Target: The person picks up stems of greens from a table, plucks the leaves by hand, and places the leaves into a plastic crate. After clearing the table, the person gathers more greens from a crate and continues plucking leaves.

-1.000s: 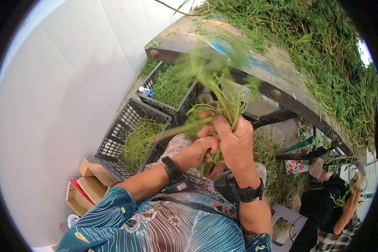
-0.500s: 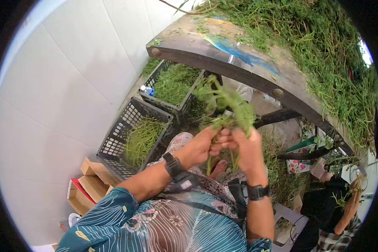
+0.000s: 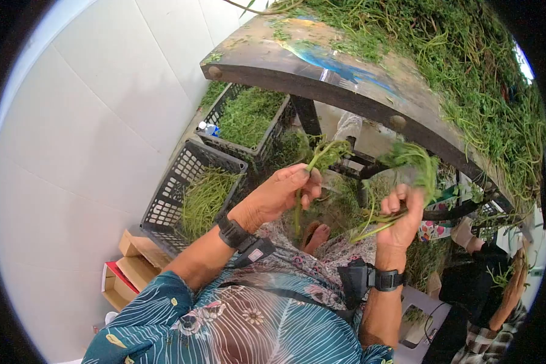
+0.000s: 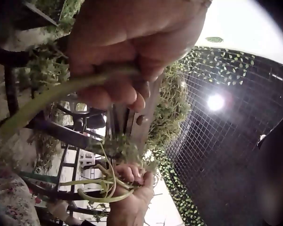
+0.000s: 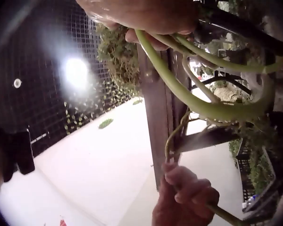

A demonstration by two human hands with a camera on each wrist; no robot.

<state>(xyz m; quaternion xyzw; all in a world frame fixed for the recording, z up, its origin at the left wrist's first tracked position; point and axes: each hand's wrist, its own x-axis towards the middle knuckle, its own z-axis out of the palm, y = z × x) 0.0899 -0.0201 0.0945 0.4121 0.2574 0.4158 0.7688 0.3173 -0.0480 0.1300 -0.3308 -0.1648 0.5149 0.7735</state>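
Observation:
My left hand (image 3: pixel 279 194) pinches a leafy green stem (image 3: pixel 328 156) between thumb and fingers. Its leafy tip points up and right, while the cut end hangs below the hand. To the right, my right hand (image 3: pixel 401 223) holds a small bunch of green stems (image 3: pixel 429 173), leafy tops blurred above the fingers and bare ends sticking out leftward. The two hands are apart, over the lap. Close up in the left wrist view, the thick stem (image 4: pixel 49 95) runs out of the left hand's grip. Several curved stems (image 5: pixel 179 92) loop from the right hand in the right wrist view.
Greens are heaped on the table (image 3: pixel 249 51). On the left stand a black crate (image 3: pixel 164 203) with trimmed stems and another crate (image 3: pixel 273 130) with leafy greens, a bottle (image 3: pixel 208 128) at its edge. Cardboard boxes (image 3: pixel 136 270) lie nearby. Another person's hand (image 3: pixel 512 285) holds greens at right.
The hands were together on one bunch of greens; they have now separated. The right hand has moved right with several stems, and the left keeps a stem.

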